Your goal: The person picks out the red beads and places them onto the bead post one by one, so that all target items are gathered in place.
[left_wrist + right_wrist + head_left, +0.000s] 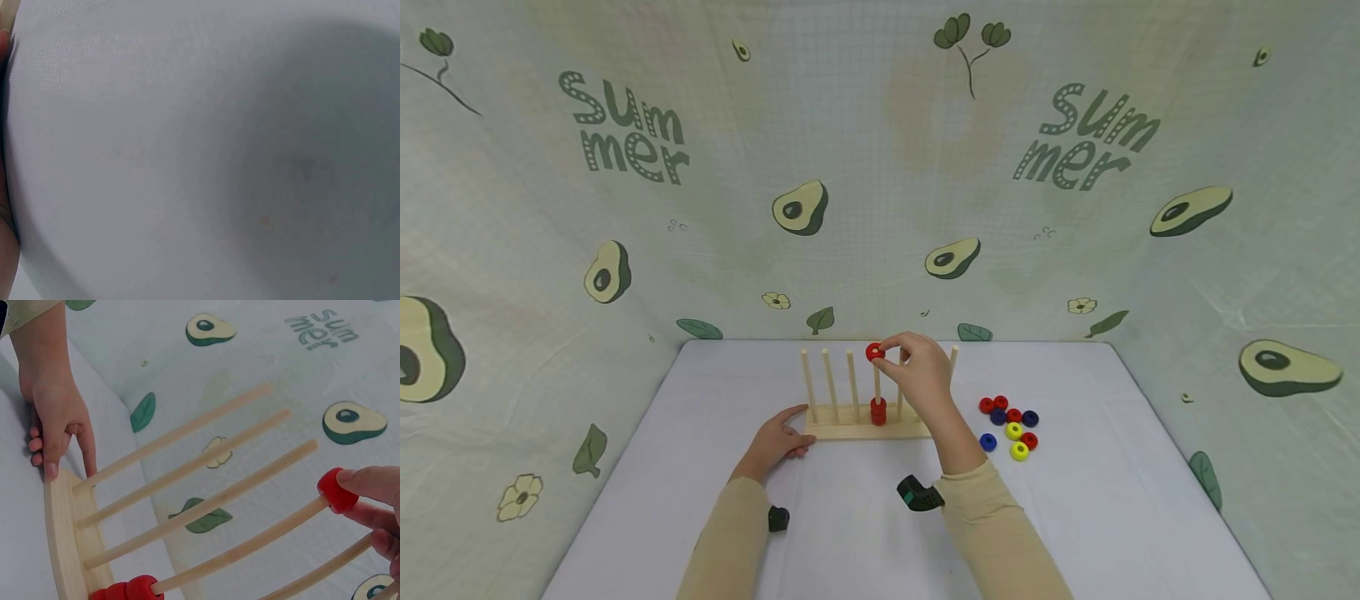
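A wooden peg stand (850, 431) with a row of upright pegs sits on the table. My left hand (775, 442) holds the left end of its base, thumb at one edge and index finger at the other. Between right thumb and fingertips, my right hand (922, 372) pinches a red bead (336, 489) at the top of the fourth peg from the left; the peg's tip meets the bead. Several red beads (878, 412) are stacked at the bottom of that peg. In the left wrist view, only a sliver of the left hand (6, 250) shows at the edge.
Right of the stand, loose beads lie in a group on the white table (850, 517): red beads (987, 405), blue beads (988, 442) and yellow beads (1018, 451). A printed cloth (880, 150) hangs behind and at both sides. The right hand partly hides the right-hand pegs.
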The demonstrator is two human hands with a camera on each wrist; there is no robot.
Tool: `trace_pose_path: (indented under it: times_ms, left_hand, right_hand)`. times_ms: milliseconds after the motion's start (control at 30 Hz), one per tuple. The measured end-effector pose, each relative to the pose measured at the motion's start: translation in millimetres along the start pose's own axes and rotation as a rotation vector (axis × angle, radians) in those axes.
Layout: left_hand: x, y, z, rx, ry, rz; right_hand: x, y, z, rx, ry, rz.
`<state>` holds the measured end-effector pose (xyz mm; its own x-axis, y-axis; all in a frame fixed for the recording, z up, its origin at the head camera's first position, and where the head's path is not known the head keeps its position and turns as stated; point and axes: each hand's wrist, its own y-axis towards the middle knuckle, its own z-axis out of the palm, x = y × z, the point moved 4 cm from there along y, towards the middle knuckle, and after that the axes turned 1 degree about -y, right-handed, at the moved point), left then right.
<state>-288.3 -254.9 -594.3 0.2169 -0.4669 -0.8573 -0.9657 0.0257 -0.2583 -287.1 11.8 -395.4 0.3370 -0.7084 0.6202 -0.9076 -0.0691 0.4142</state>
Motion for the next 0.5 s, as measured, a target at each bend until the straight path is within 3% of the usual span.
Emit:
trace_pose_path:
  times_ms: [500]
  left_hand:
    - [1.3, 0.6, 0.6, -0.015, -0.009, -0.016]
  right_hand:
    - [2.1, 0.3, 0.4, 0.004, -0.034, -0.008]
